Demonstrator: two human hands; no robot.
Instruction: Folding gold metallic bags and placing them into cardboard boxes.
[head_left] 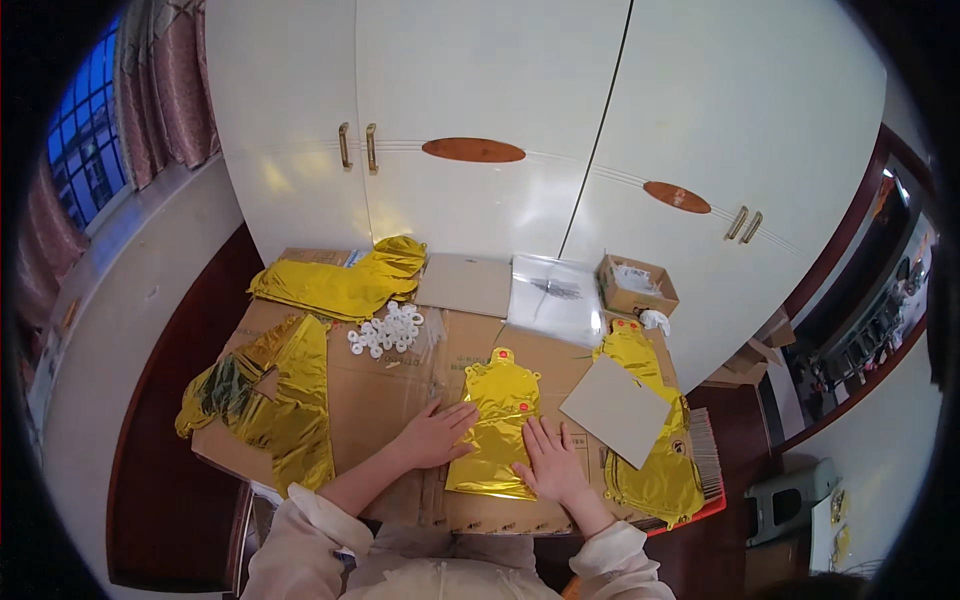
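A flat, folded gold foil balloon (495,430) lies in front of me on the cardboard-covered table, with a small tab at its top and red dots on it. Along its left edge rests my left hand (440,434), fingers stretched out and pressing lightly on the foil. My right hand (553,460) lies flat at its lower right edge, fingers spread. Right of it, a grey cardboard sheet (616,410) sits on top of more gold foil balloons (650,487). Neither hand grips anything.
Gold foil balloons lie in a back-left stack (335,287) and a crumpled left pile (300,400). White plastic rings (385,330) are heaped near the back. Behind are a grey board (465,283), clear plastic bags (556,300) and a small cardboard box (637,286). White cabinets (480,80) border the table.
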